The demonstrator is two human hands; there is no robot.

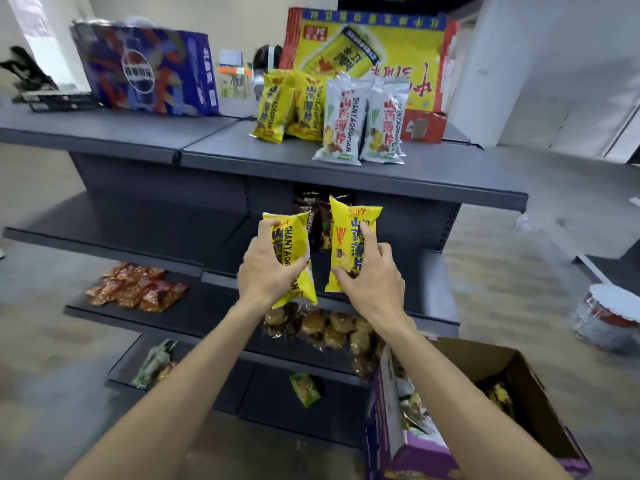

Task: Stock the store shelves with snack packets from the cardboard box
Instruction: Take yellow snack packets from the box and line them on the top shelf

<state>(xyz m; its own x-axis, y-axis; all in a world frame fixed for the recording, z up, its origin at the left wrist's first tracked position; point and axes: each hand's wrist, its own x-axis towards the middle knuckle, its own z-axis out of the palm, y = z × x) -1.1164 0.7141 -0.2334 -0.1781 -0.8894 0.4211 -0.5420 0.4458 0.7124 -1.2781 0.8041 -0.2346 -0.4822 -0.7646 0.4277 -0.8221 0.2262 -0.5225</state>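
My left hand grips a yellow snack packet, and my right hand grips a second yellow packet. I hold both upright just below the front edge of the top shelf. On that shelf stand the shelved yellow packets and white packets. The open cardboard box sits well below it, with what look like more packets inside.

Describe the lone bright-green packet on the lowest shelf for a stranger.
Find the grey shelf unit and drop to its lowest shelf. Just left of the open cardboard box, the bright-green packet lies alone, unlike the heaped packets further left.
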